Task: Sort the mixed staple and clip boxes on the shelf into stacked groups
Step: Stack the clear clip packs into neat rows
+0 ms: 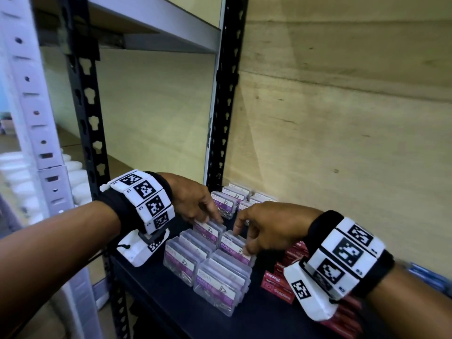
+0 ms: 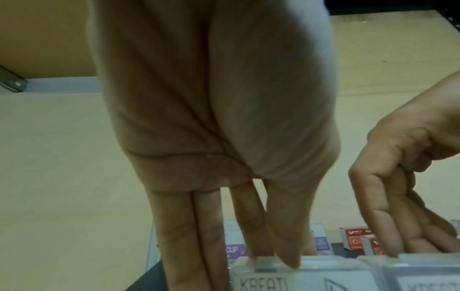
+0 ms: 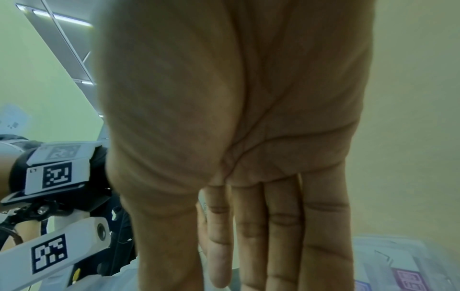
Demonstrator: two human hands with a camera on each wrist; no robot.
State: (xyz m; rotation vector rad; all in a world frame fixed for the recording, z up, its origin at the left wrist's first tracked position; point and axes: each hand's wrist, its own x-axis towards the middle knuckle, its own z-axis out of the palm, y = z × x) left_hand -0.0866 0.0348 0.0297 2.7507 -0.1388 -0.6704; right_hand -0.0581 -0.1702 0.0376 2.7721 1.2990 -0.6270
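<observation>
Clear paper-clip boxes with purple labels stand in stacks on the dark shelf. My left hand reaches down onto the back-left stack, thumb and fingers pinching its top clip box. In the left wrist view the thumb sits on that box with the index finger behind it. My right hand pinches the top box of the neighbouring stack between index finger and thumb. Red staple boxes lie to the right, partly hidden under my right wrist.
Two more clip-box stacks stand nearer the shelf's front edge, others at the back corner. A black upright post and a plywood wall close off the back. Another shelf board hangs overhead.
</observation>
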